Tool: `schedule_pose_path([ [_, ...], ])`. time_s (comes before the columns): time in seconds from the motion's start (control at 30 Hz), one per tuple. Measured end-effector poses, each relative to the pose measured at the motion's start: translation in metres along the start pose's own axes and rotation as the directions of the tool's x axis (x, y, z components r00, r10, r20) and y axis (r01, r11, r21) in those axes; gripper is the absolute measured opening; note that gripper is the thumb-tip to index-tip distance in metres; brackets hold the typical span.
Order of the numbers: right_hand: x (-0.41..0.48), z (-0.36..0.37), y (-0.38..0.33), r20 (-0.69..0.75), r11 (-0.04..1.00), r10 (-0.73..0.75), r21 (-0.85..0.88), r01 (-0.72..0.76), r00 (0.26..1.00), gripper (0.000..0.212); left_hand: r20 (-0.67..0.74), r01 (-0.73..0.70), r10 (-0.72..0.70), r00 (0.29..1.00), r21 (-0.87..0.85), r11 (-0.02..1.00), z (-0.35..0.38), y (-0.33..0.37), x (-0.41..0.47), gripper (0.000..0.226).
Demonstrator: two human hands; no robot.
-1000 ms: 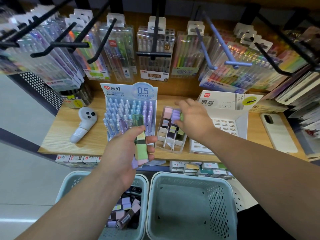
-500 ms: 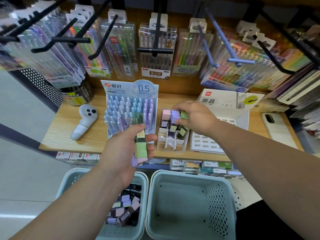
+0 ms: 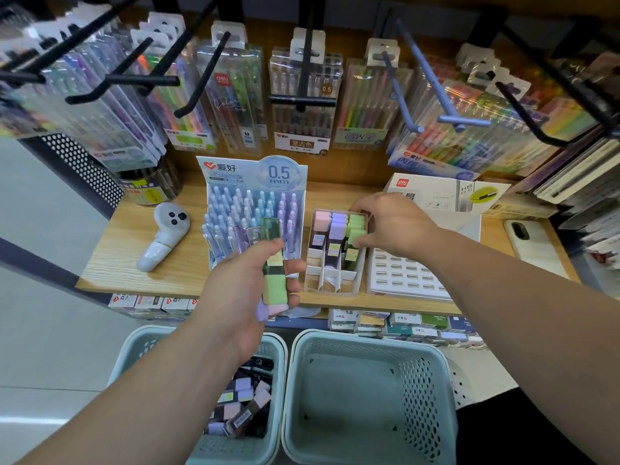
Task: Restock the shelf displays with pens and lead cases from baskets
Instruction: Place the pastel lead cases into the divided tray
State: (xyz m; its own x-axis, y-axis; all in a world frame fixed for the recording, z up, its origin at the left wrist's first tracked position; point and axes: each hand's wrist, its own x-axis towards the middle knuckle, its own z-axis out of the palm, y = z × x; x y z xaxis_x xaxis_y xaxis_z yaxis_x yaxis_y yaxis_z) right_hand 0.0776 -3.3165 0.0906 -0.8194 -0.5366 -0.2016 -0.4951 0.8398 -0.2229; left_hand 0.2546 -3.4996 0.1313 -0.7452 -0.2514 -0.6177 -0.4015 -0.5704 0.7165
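My left hand (image 3: 246,297) grips a bunch of lead cases (image 3: 273,263), a green one on top with purple and pink ends showing below. It hovers over the shelf's front edge. My right hand (image 3: 391,223) pinches a green lead case (image 3: 355,234) in the right column of the small divided display tray (image 3: 330,280), which also holds pink and purple cases. The left basket (image 3: 134,350) below holds several more lead cases (image 3: 245,407). A blue 0.5 mm pen display (image 3: 255,209) stands left of the tray.
The right basket (image 3: 369,394) has nothing in it. On the wooden shelf (image 3: 110,260) lie a white controller (image 3: 161,239), a white slotted display box (image 3: 406,276) and a phone (image 3: 533,243). Black and blue hooks with pen packs jut out overhead. Boxes line the lower shelf.
My right hand has brought a green lead case down into the tray's right column. My left hand has kept its bunch almost still.
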Motion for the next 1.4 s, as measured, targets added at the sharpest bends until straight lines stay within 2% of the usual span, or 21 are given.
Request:
schedule_pose_path([
  [0.17,-0.003,-0.004,-0.004,-0.005,1.000,0.009,-0.005,-0.009,1.000,0.072,0.016,0.021,-0.021,1.000,0.007,1.000,0.002,-0.001,-0.001,0.017],
  [0.23,-0.007,-0.008,-0.010,-0.098,0.999,0.017,0.046,-0.012,0.995,0.061,0.036,0.033,-0.034,0.999,0.021,0.999,0.003,-0.001,-0.001,0.025],
  [0.33,-0.016,-0.011,-0.034,-0.260,0.948,0.013,0.309,0.071,0.966,0.030,0.088,0.038,-0.043,0.995,0.054,0.998,0.006,-0.001,-0.003,0.035],
  [0.37,-0.020,-0.014,-0.044,-0.242,0.904,0.013,0.417,0.092,0.970,0.025,0.108,0.037,-0.043,0.993,0.059,0.998,0.007,-0.001,-0.004,0.035],
  [0.43,-0.026,-0.021,-0.061,-0.117,0.795,-0.039,0.598,0.102,0.992,0.024,0.135,0.035,-0.043,0.990,0.060,0.998,0.010,0.000,-0.006,0.033],
  [0.5,-0.031,-0.025,-0.070,0.011,0.683,-0.125,0.727,0.078,0.992,0.021,0.148,0.031,-0.040,0.988,0.063,0.998,0.012,0.000,-0.007,0.030],
  [0.57,-0.034,-0.027,-0.070,0.054,0.585,-0.144,0.810,0.041,0.988,0.020,0.142,0.023,-0.032,0.989,0.066,0.998,0.012,0.000,-0.007,0.031],
  [0.63,-0.034,-0.030,-0.069,0.059,0.477,-0.092,0.879,-0.008,0.994,0.014,0.122,0.012,-0.020,0.992,0.069,0.998,0.011,-0.001,-0.007,0.031],
  [0.7,-0.032,-0.035,-0.066,0.063,0.325,0.002,0.944,-0.060,0.998,0.010,0.098,0.005,-0.009,0.995,0.044,0.999,0.010,-0.001,-0.007,0.025],
  [0.77,-0.030,-0.041,-0.060,0.074,0.238,0.057,0.968,-0.085,0.996,0.016,0.078,-0.010,0.009,0.997,0.014,1.000,0.009,-0.001,-0.006,0.020],
  [0.8,-0.029,-0.043,-0.057,0.081,0.260,0.050,0.961,-0.091,0.995,0.019,0.076,-0.021,0.020,0.997,0.003,1.000,0.009,-0.002,-0.005,0.019],
  [0.87,-0.030,-0.047,-0.052,0.114,0.389,-0.023,0.916,-0.096,0.993,0.024,0.065,-0.048,0.049,0.997,-0.011,0.999,0.008,-0.002,-0.003,0.018],
  [0.97,-0.034,-0.052,-0.046,0.267,0.584,-0.206,0.805,-0.101,0.941,0.026,0.001,-0.076,0.076,0.997,0.010,0.997,0.005,-0.001,0.002,0.015],
  [1.07,-0.042,-0.049,-0.050,0.379,0.803,-0.303,0.596,0.021,0.874,0.049,-0.011,-0.073,0.074,0.997,0.066,0.995,0.005,-0.003,0.004,0.029],
  [1.1,-0.044,-0.045,-0.054,0.376,0.838,-0.324,0.540,0.078,0.868,0.061,0.000,-0.071,0.072,0.997,0.095,0.993,0.007,-0.004,0.004,0.034],
  [1.17,-0.048,-0.038,-0.061,0.350,0.859,-0.356,0.488,0.156,0.866,0.086,0.019,-0.064,0.062,0.998,0.134,0.989,0.011,-0.006,0.004,0.038],
  [1.23,-0.051,-0.036,-0.063,0.338,0.842,-0.370,0.516,0.158,0.865,0.090,0.025,-0.044,0.042,0.999,0.128,0.991,0.013,-0.007,0.004,0.036],
  [1.33,-0.048,-0.039,-0.053,0.264,0.783,-0.306,0.616,0.084,0.915,0.057,0.027,-0.012,0.009,1.000,0.081,0.997,0.013,-0.006,0.003,0.029],
  [1.4,-0.044,-0.038,-0.044,0.205,0.790,-0.156,0.613,-0.003,0.966,0.037,0.019,0.002,-0.004,1.000,0.061,0.998,0.011,-0.006,0.003,0.024],
])
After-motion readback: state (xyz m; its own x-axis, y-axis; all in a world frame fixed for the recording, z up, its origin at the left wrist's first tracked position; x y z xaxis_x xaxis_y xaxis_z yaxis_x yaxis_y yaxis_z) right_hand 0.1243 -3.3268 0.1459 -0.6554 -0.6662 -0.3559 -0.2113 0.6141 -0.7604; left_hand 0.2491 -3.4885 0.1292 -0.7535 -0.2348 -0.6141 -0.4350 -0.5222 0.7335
